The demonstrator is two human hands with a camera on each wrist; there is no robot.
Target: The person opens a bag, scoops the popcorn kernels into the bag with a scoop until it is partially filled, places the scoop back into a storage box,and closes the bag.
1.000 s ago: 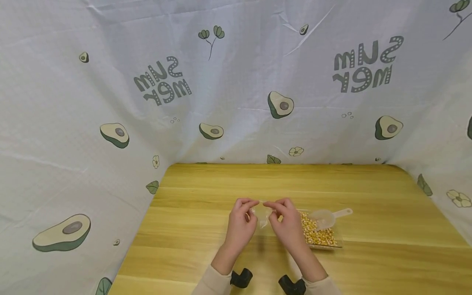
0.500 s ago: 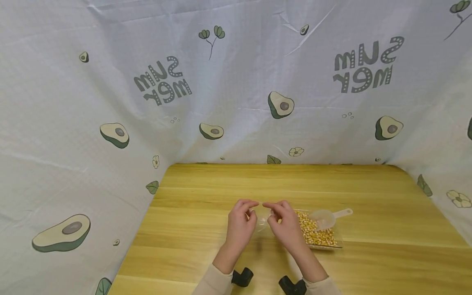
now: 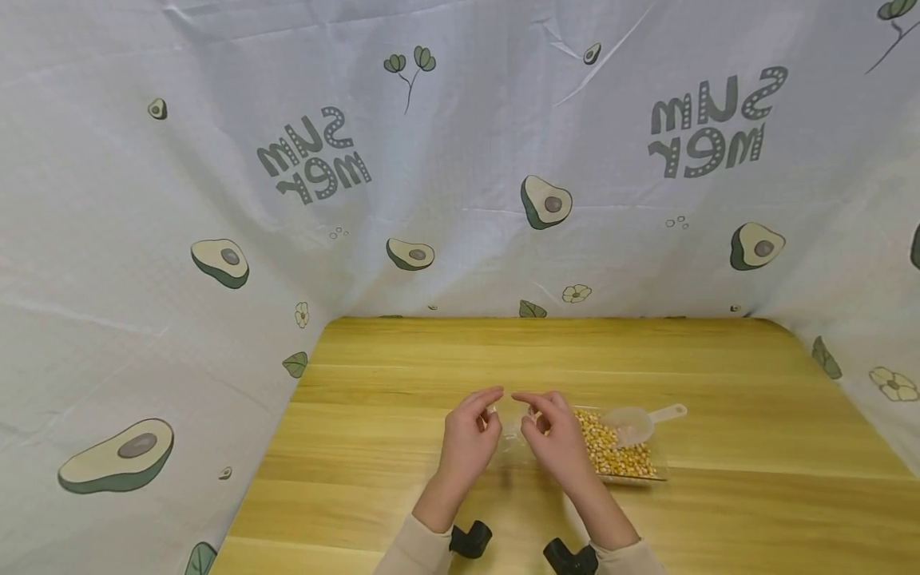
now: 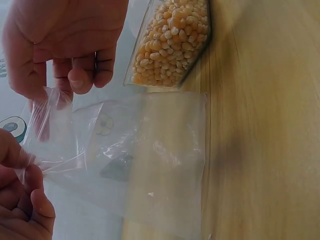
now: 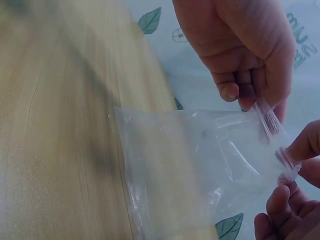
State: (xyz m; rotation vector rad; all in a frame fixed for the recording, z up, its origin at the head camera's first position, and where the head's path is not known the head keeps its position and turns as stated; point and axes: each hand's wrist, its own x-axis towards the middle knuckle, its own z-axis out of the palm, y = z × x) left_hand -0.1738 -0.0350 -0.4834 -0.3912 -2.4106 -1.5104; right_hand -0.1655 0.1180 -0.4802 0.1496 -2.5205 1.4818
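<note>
Tray (image 3: 636, 481) part hidden, bag (image 5: 165, 165) cropped.
Right hand (image 3: 564, 441) covers tray's left end; right wrist view's lower edge cuts bag.

Pale avocado-print cloth (image 3: 460, 152) behind and beside a yellowish wood-grain table (image 3: 402, 359) with rounded far corners.

Corn (image 3: 624, 461) was yellow, bag (image 4: 170, 155) totally clear
Cloth (image 3: 460, 144) was white with green-and-cream avocados (image 3: 546, 202) and grey lettering (image 3: 704, 152), table (image 3: 402, 359) yellowish woodgrain, sleeves (image 3: 413, 551) beige.
</note>
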